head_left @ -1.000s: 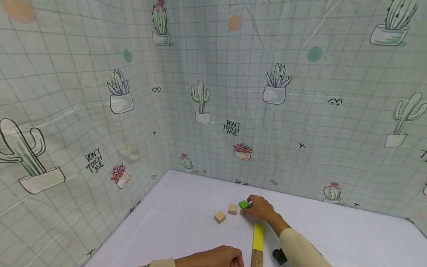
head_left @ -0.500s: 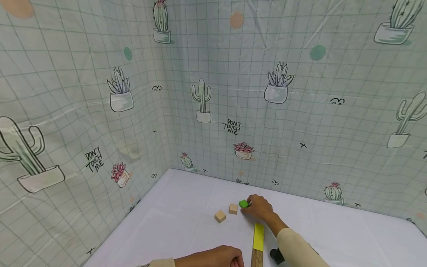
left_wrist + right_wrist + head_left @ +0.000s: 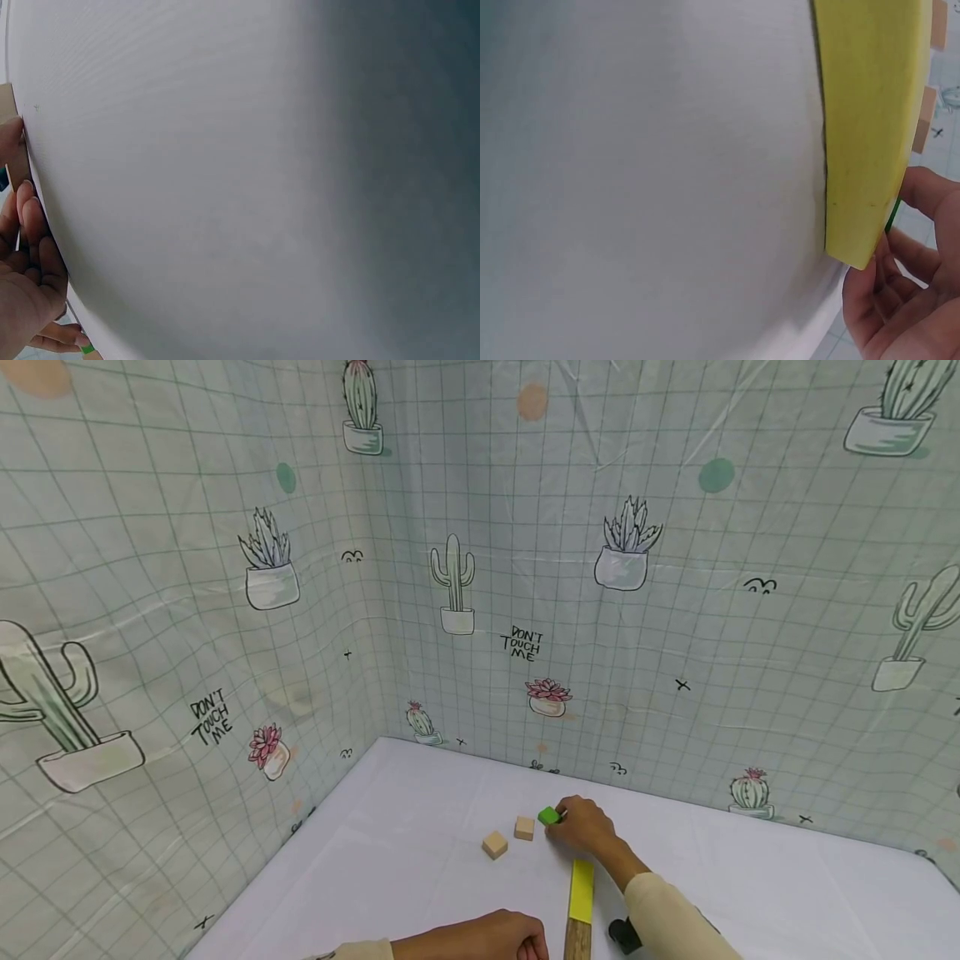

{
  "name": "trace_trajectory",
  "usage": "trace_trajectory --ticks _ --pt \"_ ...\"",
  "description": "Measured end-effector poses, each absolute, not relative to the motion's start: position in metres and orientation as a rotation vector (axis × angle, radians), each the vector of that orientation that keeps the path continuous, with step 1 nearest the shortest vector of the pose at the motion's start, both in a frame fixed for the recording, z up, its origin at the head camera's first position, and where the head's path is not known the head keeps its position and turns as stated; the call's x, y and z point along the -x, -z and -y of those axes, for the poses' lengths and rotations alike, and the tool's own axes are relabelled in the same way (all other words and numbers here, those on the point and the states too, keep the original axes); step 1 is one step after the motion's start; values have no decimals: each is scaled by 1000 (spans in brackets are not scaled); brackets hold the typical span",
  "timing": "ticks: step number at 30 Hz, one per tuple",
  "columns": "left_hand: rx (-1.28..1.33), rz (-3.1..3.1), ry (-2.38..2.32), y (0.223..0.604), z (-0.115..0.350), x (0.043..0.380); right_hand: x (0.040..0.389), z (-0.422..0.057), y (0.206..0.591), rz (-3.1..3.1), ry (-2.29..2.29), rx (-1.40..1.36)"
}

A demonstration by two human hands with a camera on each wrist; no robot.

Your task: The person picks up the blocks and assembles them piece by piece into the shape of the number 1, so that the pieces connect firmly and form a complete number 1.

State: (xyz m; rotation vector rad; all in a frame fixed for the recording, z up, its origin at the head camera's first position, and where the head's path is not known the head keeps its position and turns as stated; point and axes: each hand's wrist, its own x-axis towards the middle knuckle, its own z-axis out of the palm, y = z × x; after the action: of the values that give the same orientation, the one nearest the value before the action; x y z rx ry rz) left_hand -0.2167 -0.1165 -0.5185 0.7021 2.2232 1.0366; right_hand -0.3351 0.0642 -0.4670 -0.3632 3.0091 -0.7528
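My right hand (image 3: pixel 583 825) pinches a small green block (image 3: pixel 549 816) between thumb and fingers, over the back part of the white table. Only a green sliver (image 3: pixel 893 215) of that block shows in the right wrist view, behind the yellow end. Two plain wooden blocks (image 3: pixel 524 828) (image 3: pixel 495 845) lie just left of it. Near the front, my left hand (image 3: pixel 510 935) hangs loosely curled with nothing visible in it. Between the hands lies a long stick with a yellow end (image 3: pixel 581 891) and a brown wooden part (image 3: pixel 578 938); the left hand is beside it.
The white tabletop (image 3: pixel 360 860) meets a cactus-print cloth (image 3: pixel 495 593) along its back and left sides. A small black device (image 3: pixel 624 935) sits by the right forearm's sleeve (image 3: pixel 671 914).
The right forearm has shifted slightly left, and the right hand keeps its pinch on the green block. The left hand and the wooden blocks stay where they were.
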Motion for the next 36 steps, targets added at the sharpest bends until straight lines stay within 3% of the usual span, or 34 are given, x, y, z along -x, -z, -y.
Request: trace_trajectory --ticks 4,12,22,30,36 --pt "-672 -2282 -990 500 114 205 336 -67 468 -2990 767 361" --pt "-668 -2202 -1067 535 117 223 336 -75 470 -2961 822 371" --pt "-711 -2191 -1066 540 119 228 335 -82 469 -2957 849 395" --pt "-658 -2266 -1019 475 112 191 334 -87 471 -2932 864 385" --pt "-679 -2263 -1019 470 113 190 334 -94 472 -2933 878 395"
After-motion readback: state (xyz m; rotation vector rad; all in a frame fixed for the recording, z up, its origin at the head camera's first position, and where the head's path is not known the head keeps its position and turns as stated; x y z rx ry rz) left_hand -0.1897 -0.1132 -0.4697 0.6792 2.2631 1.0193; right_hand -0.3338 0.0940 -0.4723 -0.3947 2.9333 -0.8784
